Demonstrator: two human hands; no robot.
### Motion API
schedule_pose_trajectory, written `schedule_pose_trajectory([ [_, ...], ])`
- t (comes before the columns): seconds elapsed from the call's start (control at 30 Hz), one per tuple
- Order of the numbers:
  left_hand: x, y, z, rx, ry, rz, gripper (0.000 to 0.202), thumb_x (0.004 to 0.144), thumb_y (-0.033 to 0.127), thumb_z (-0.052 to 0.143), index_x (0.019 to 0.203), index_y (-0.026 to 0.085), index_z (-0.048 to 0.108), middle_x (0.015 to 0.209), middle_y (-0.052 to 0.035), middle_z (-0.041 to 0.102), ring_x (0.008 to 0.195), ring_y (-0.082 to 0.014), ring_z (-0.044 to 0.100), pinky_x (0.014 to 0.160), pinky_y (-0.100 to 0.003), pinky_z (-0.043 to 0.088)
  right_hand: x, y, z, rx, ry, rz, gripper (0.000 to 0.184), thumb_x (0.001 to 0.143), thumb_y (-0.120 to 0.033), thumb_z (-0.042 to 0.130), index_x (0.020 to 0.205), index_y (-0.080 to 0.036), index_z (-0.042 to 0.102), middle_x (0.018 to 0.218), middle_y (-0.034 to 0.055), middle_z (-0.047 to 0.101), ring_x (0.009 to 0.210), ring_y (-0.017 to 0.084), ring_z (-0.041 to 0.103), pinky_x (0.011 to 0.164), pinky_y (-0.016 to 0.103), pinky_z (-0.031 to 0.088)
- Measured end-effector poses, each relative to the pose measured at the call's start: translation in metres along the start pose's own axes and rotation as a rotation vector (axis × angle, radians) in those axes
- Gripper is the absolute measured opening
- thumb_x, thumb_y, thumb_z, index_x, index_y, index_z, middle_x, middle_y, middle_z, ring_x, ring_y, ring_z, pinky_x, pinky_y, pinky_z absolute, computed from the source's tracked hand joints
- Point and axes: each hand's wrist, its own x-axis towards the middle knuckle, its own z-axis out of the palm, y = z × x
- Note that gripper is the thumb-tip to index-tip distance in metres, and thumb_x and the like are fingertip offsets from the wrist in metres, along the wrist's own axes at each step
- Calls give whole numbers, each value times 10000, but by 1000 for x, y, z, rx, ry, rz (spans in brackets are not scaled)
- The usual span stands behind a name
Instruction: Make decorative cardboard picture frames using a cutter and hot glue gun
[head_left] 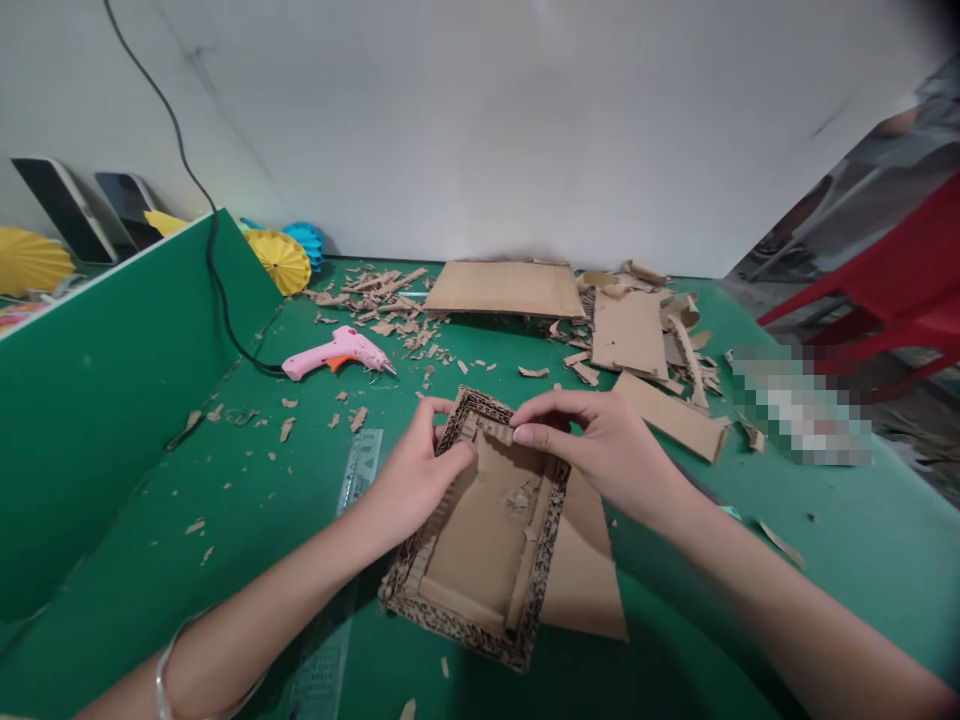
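A shallow cardboard box (480, 540) with thick corrugated walls is tilted in front of me, its open side facing up. My left hand (431, 470) grips its left wall near the far corner, thumb over the inner edge. At the far end inside, my right hand (566, 430) pinches a narrow corrugated cardboard strip (495, 430) between thumb and fingers. Similar strips line the other inner walls. A few paper scraps (521, 495) lie on the box floor. A flat cardboard sheet (585, 570) lies partly hidden beneath the box.
A pink glue gun (337, 352) lies at the left, its black cord (214, 250) running up. A clear ruler (326, 640) lies under my left forearm. Torn cardboard scraps (390, 305) and larger cardboard pieces (506, 288) cover the back. A green partition (112, 400) stands left; a red chair (885, 290) is at right.
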Motion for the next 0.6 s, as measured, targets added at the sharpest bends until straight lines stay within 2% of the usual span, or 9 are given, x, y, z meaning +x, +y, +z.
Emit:
schedule_pose_trajectory([
  [0.17,-5,0,3,-81,39,22,340,705,239,537,990,235,353,718,49,582,541,-109,545,485,-215,426,3,-8,3,103,20,20,118,663,-320,688,676,-202,684,669,3,663,597,132,557,542,254,432],
  [0.3,-8,3,5,-106,49,32,419,711,251,545,1084,244,355,735,33,593,568,-129,572,498,-234,449,6,-5,5,154,15,40,134,658,-332,685,676,-199,684,684,9,671,628,146,579,555,264,448],
  [0.47,-10,7,5,-103,29,81,534,731,240,541,1225,296,346,828,11,623,651,-157,602,557,-266,490,7,1,8,148,33,39,98,675,-302,672,691,-206,682,700,-3,668,641,137,569,580,261,438],
  [0.6,-11,8,5,-104,12,91,588,736,214,531,1269,340,317,849,24,624,671,-160,605,585,-283,507,6,1,8,86,59,2,111,698,-317,657,706,-210,685,693,1,665,614,132,546,561,261,424],
])
